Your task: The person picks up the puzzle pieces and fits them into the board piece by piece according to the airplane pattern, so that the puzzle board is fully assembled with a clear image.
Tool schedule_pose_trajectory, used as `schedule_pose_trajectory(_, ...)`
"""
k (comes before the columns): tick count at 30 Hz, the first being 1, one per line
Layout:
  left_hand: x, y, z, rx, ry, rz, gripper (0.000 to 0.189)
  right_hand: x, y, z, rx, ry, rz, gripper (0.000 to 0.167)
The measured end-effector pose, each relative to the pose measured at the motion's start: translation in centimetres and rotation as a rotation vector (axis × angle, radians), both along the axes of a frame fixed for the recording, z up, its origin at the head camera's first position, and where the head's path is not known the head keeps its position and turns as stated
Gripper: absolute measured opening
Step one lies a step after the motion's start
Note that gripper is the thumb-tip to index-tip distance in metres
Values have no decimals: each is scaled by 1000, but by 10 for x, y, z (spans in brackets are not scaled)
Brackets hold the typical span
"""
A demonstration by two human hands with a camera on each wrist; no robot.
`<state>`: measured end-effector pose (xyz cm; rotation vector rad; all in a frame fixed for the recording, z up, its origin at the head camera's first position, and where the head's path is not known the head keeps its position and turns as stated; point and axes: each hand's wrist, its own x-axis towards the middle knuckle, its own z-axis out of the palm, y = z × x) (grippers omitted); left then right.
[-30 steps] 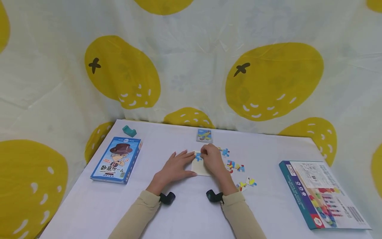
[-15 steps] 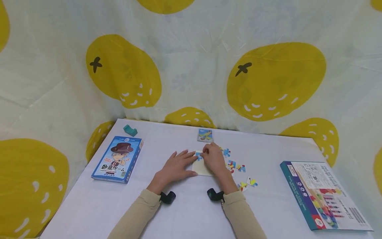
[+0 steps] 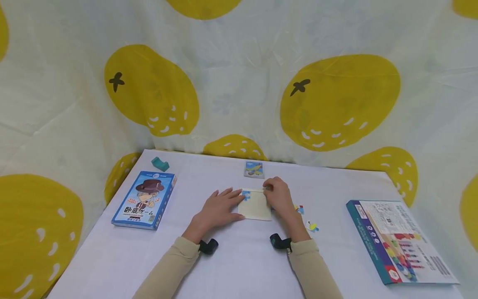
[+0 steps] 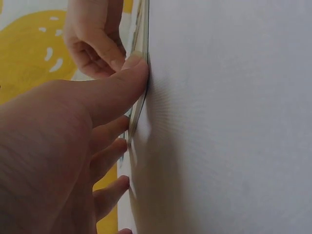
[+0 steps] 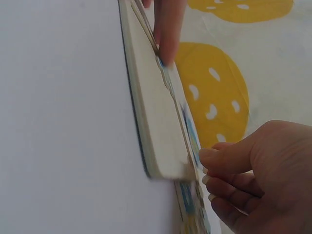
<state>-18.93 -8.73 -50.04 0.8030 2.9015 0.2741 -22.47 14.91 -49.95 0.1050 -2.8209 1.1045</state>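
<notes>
My left hand (image 3: 222,209) lies spread at the left side of a cream puzzle tray (image 3: 258,207), fingertips over its left edge. In the left wrist view its thumb (image 4: 124,80) rests along the tray's near edge. A blue puzzle piece (image 3: 246,195) sits in the tray's upper left corner, beside the left fingertips. My right hand (image 3: 281,199) hovers by the tray's upper right corner, fingers loosely bent. No piece shows between its thumb and fingers in the right wrist view. Colourful loose puzzle pieces (image 3: 312,226) lie right of the tray, some hidden behind the right hand.
A small picture puzzle (image 3: 254,169) lies beyond the tray. At the left are a blue game box (image 3: 145,201) and a teal block (image 3: 160,164). A larger craft box (image 3: 401,243) lies at the right. A patterned curtain (image 3: 239,104) hangs behind the table.
My right hand has left the blue piece at the tray's upper left and moved right to the upper right corner, uncovering most of the tray. The left hand stays in place.
</notes>
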Motion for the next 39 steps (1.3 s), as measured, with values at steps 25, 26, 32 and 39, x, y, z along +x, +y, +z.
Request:
schedule_pose_trajectory(25, 2, 0, 5, 17, -44, -12, 74, 8, 49, 7, 64, -132, 66, 32)
schedule_pose_trajectory(26, 2, 0, 4, 21, -46, -12, 74, 7, 50, 6, 62, -139, 63, 33)
schedule_pose_trajectory(32, 1, 2, 2, 22, -42, -6, 75, 4, 57, 4, 61, -190, 26, 37)
schedule_pose_trajectory(39, 1, 3, 3, 32, -54, -7, 75, 4, 64, 4, 33, -202, 4, 33)
